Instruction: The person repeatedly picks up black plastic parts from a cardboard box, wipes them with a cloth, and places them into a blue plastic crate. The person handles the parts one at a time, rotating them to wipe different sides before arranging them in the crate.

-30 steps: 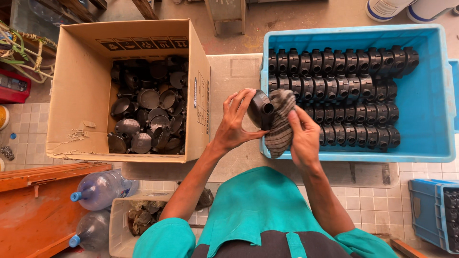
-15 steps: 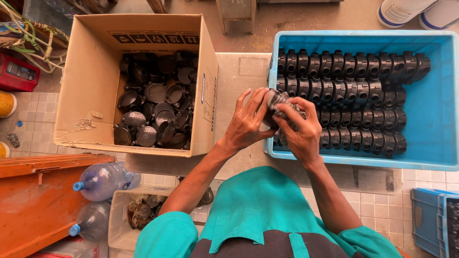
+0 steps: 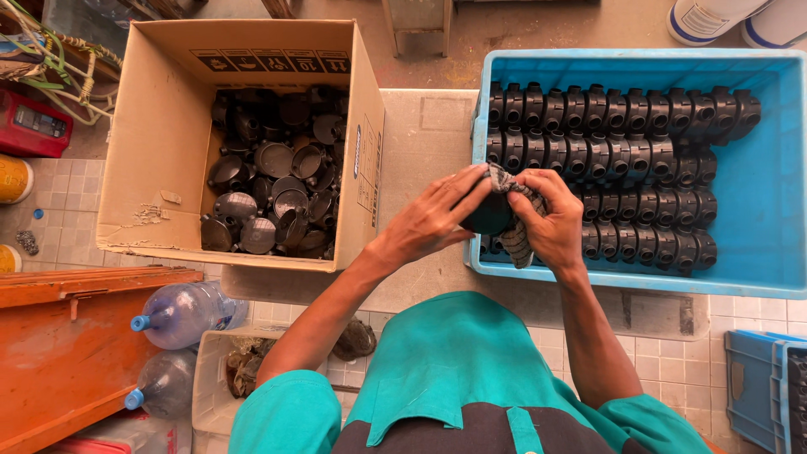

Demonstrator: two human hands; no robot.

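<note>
Hands are gripping things over the grey desk [image 3: 424, 143]: left hand [image 3: 433, 220] and right hand [image 3: 551, 223] holding a black round part [image 3: 487, 216] in a rag [image 3: 514, 240], beside the blue bin [image 3: 777, 181] and cardboard box [image 3: 160, 143].

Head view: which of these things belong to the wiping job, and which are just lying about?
In use:
- black fitting, held by left hand
- grey cloth, in right hand
- cardboard box of loose fittings
- blue crate of rowed fittings

Lying about:
- plastic bottles
- orange bench
- red device
- white tubs
</note>
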